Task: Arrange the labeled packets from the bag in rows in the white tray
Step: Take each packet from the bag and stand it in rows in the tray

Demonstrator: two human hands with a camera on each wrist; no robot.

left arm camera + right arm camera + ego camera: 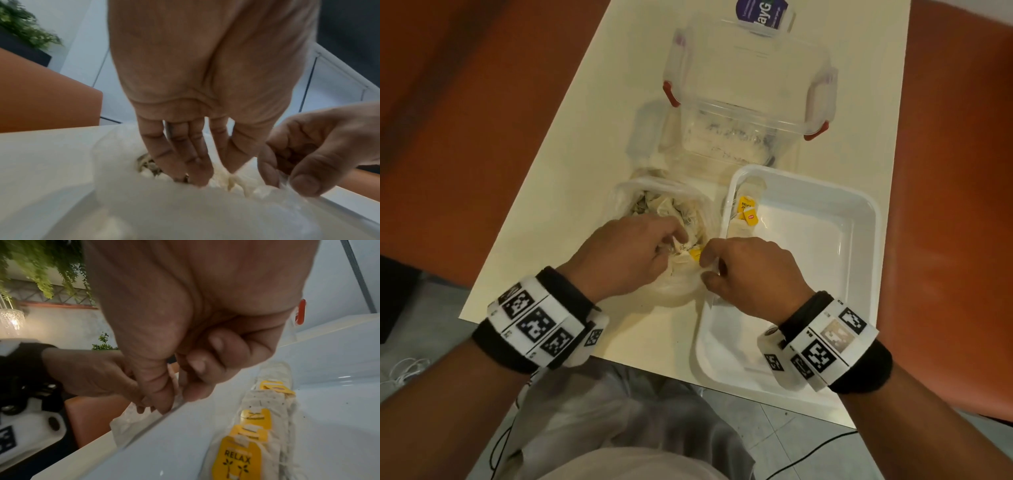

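Note:
A clear plastic bag full of pale packets sits on the table just left of the white tray. My left hand reaches down into the bag's mouth, its fingers fairly straight among the packets; their tips are hidden by the bag's fold. A packet with a yellow label lies between my hands. My right hand pinches the bag's rim between thumb and forefinger, at the tray's left wall. Several yellow-labelled packets lie in a row along the tray's left side.
A clear lidded container with red clips stands behind the bag and tray, a purple card beyond it. Orange seating flanks the white table. The tray's near end overhangs the table's front edge. Most of the tray floor is bare.

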